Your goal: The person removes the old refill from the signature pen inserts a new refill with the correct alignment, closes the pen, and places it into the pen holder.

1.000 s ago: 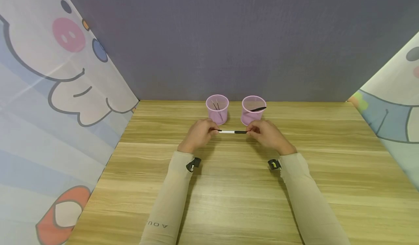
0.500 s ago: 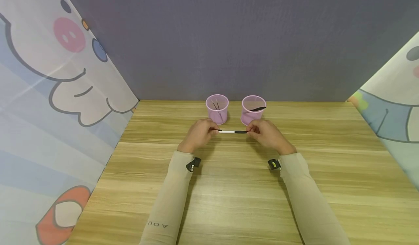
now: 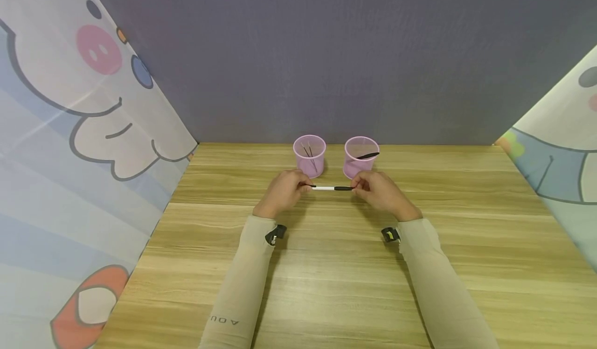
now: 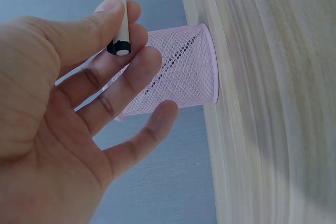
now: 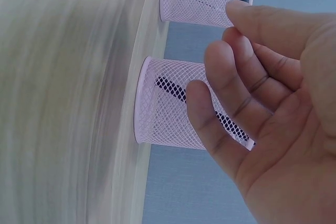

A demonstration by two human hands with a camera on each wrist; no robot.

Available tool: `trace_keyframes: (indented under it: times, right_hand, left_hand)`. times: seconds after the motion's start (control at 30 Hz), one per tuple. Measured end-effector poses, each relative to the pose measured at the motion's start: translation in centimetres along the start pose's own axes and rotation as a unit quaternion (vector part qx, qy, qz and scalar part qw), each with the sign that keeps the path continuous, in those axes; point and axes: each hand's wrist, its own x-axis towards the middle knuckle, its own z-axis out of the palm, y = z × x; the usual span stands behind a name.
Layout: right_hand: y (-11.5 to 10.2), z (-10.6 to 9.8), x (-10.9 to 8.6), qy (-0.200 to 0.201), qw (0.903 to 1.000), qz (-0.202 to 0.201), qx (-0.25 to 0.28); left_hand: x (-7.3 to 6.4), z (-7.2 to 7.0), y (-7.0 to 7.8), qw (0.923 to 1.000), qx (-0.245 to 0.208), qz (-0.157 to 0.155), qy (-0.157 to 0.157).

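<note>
A white pen (image 3: 324,187) with a black cap is held level above the table, between both hands. My left hand (image 3: 285,191) pinches its white end between thumb and fingers; in the left wrist view the pen's black-ringed end (image 4: 121,49) sticks out past the thumb. At the capped end, my right hand (image 3: 380,192) pinches the black part with thumb and fingertips, the other fingers loosely bent. Behind the hands stand two pink mesh cups. The left cup (image 3: 310,167) contains thin dark sticks, and a black pen-like item (image 3: 368,155) leans in the right cup (image 3: 358,168).
The wooden table (image 3: 331,287) ends against a grey panel (image 3: 345,58) just behind the cups. Cartoon-printed sheets (image 3: 51,183) flank it on the left and right. Each wrist carries a black strap-on camera.
</note>
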Motion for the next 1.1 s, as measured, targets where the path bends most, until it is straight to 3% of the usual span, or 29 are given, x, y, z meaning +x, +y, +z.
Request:
trace_keyframes:
  times: [1.1]
  right_hand:
    - [-0.06,-0.11,-0.09,-0.003,1.0000,0.006,0.002]
  left_hand:
    - [0.04,0.19,0.02,1.0000,-0.006,-0.003,0.000]
